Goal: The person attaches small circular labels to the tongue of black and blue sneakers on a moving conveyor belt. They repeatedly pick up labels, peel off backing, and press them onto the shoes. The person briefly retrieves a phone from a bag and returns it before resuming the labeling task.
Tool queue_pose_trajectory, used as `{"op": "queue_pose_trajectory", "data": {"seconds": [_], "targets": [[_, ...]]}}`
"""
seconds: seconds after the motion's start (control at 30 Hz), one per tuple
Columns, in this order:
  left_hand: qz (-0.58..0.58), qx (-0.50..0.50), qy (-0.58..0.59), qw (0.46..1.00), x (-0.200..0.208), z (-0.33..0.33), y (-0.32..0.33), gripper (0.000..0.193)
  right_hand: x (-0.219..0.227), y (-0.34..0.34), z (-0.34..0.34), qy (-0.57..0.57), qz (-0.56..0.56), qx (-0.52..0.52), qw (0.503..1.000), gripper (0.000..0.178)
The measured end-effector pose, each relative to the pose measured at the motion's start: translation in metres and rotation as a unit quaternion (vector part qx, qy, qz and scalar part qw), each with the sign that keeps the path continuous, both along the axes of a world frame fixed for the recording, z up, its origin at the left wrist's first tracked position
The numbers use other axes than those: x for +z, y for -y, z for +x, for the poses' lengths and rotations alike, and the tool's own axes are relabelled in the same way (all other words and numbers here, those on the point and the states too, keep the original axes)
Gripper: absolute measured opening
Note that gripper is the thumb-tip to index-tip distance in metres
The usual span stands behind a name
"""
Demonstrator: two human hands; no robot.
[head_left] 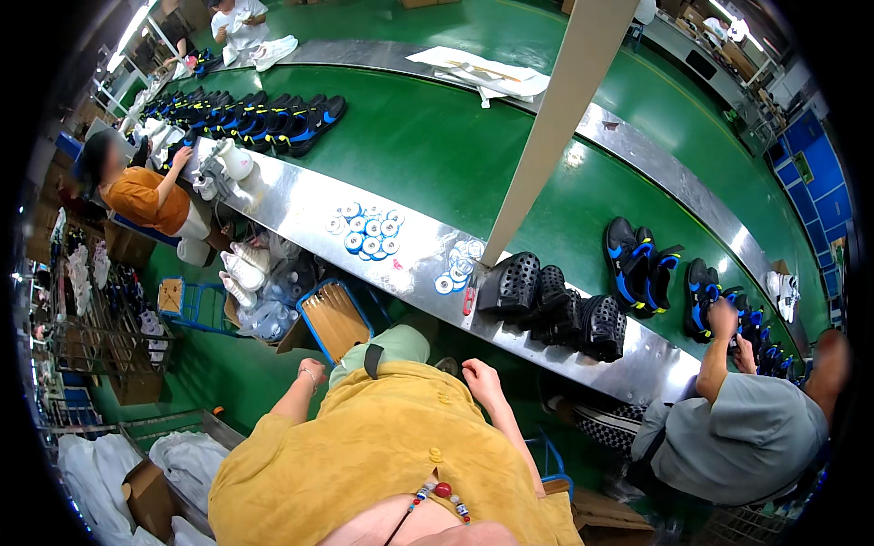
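Both my arms hang at my sides, away from the metal bench. My left hand (311, 370) is beside my hip, near a blue-framed wooden stool (335, 320); its loosely bent fingers show only in part, with nothing seen in them. My right hand (481, 378) hangs just short of the bench edge, fingers loosely bent, nothing visible in it. On the metal bench (300, 200) ahead lie several round white-and-blue discs (370, 244), with clear and blue discs (458, 266) to their right. A red-handled tool (469, 300) lies beside a row of black clogs (551, 296).
Black-and-blue sandals (264, 120) line the green belt (410, 136). A beige post (555, 127) rises from the bench. A co-worker in grey (742, 437) handles sandals at right; another in orange (150, 200) works at left. Bagged shoes (264, 309) and a wire cart (196, 423) stand left.
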State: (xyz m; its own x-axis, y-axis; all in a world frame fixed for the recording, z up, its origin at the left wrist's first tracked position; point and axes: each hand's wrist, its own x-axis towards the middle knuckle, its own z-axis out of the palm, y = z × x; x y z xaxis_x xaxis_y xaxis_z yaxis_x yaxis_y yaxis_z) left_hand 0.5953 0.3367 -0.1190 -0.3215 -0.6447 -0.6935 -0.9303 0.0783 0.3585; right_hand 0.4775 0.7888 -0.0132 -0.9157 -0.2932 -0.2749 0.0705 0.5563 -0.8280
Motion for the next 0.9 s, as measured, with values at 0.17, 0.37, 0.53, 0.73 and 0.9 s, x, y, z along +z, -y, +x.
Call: {"op": "queue_pose_trajectory", "data": {"seconds": [0.17, 0.37, 0.53, 0.73, 0.9], "targets": [[-0.061, -0.01, -0.053, 0.997, 0.011, -0.064, 0.006, 0.017, 0.008, 0.017, -0.015, 0.039, -0.031, 0.008, 0.999, 0.02], [-0.251, -0.17, -0.177, 0.936, 0.042, -0.181, 0.021, 0.021, 0.011, 0.054, -0.064, 0.009, 0.01, 0.036, 0.999, 0.019], [-0.286, -0.237, -0.261, 0.891, 0.07, -0.27, 0.054, 0.015, 0.011, 0.095, -0.114, 0.054, 0.062, 0.105, 0.991, 0.019], [-0.313, -0.396, -0.281, 0.816, 0.064, -0.331, 0.11, 0.012, 0.015, 0.142, -0.157, 0.109, 0.206, 0.158, 0.959, 0.017], [-0.245, -0.484, -0.273, 0.795, 0.05, -0.333, 0.128, 0.012, -0.004, 0.156, -0.158, 0.123, 0.275, 0.213, 0.93, 0.016]]}}
